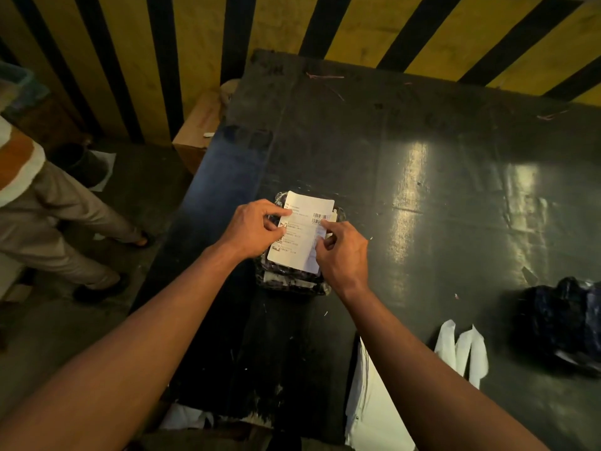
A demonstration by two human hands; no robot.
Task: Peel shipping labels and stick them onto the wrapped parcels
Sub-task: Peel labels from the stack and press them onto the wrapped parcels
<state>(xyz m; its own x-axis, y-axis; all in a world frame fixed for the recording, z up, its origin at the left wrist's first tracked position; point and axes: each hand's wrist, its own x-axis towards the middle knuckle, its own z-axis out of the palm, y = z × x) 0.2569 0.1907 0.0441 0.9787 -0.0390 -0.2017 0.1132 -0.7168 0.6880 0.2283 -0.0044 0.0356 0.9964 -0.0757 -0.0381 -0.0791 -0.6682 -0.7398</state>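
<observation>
A: Start at your left; what have you got there?

B: A second person's legs in pale trousers [48, 219] stand on the floor beside the table [422, 131]; the body is cut off by the frame edge. A brown cardboard box [198, 125] sits against the table's far left corner; most of it is hidden behind the tabletop.

A: And your hands?

B: Your left hand [253, 229] pinches the left edge of the shipping label [300, 234], fingers curled onto it; your right hand [341, 255] pinches the right edge, thumb and forefinger just below the barcode.

A: How does the label look?

B: White, rounded corners, printed rows and a barcode near the top right; the text is too small to read. It lies over the wrapped parcel [292, 283], a dark bundle in glossy film near the table's left middle; whether it is stuck down or held just above, you cannot tell; the label hides most of the parcel's top.

A: Further right?

B: White backing strips [461, 353] lie near your right forearm; a dark wrapped bundle [562, 320] sits at the right edge, partly cut off and blurred.
</observation>
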